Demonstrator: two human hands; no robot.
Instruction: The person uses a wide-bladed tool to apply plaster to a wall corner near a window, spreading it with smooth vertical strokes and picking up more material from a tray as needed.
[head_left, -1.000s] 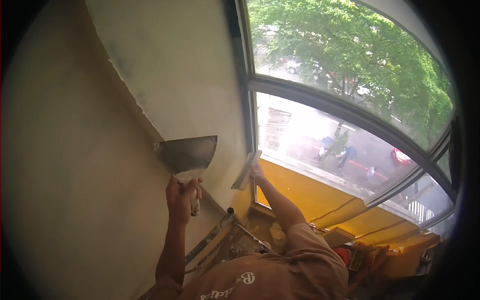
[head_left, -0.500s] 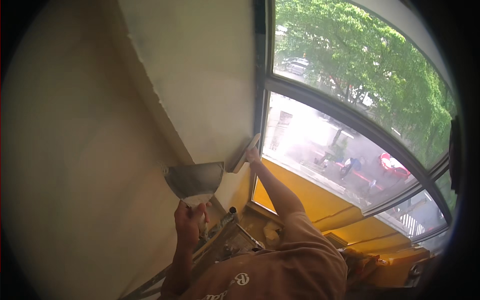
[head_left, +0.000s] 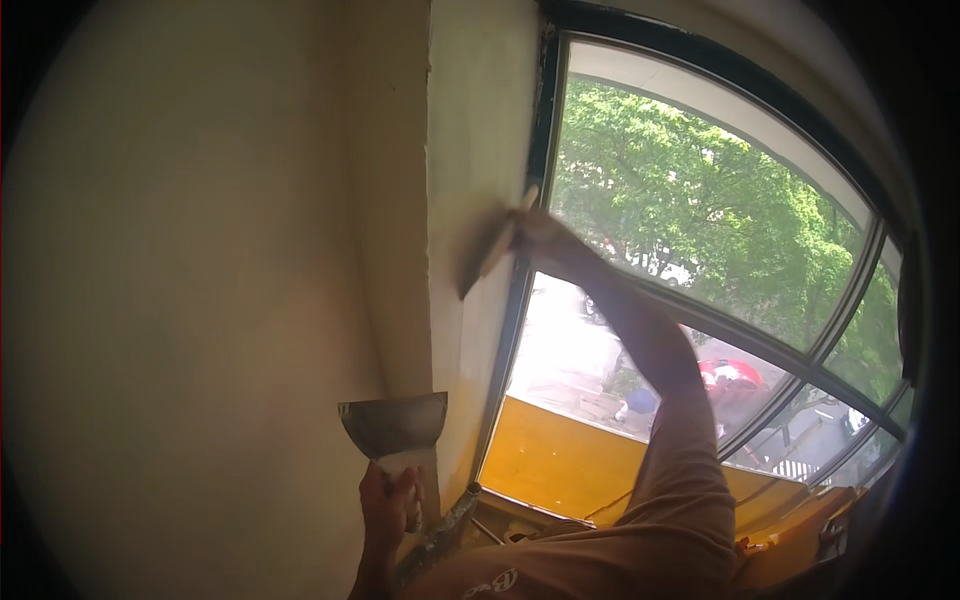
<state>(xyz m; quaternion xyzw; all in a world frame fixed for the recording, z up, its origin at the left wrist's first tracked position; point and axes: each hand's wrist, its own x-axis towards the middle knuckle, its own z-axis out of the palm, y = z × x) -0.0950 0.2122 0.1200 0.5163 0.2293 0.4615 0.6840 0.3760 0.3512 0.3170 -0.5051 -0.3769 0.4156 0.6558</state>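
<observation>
My left hand (head_left: 388, 497) grips the handle of a wide putty knife (head_left: 393, 420) held low, its dark blade upward with pale material where it meets the handle. My right hand (head_left: 532, 235), raised and blurred, is closed on a long flat trowel (head_left: 485, 258), whose blade lies at the narrow pale wall strip (head_left: 480, 120) beside the dark green window frame (head_left: 543, 110). Whether the blade touches the plaster is hard to tell through the blur.
A large plain wall (head_left: 190, 300) fills the left. The window (head_left: 700, 180) on the right shows trees and a street below, above a yellow panel (head_left: 550, 450). A paint-spattered metal tube (head_left: 455, 520) stands low beside me, with blurred objects (head_left: 830, 535) at bottom right.
My right hand has swept upward along the wall strip with the trowel. My left hand, holding the putty knife, sits lower in the picture as the view has shifted upward.
</observation>
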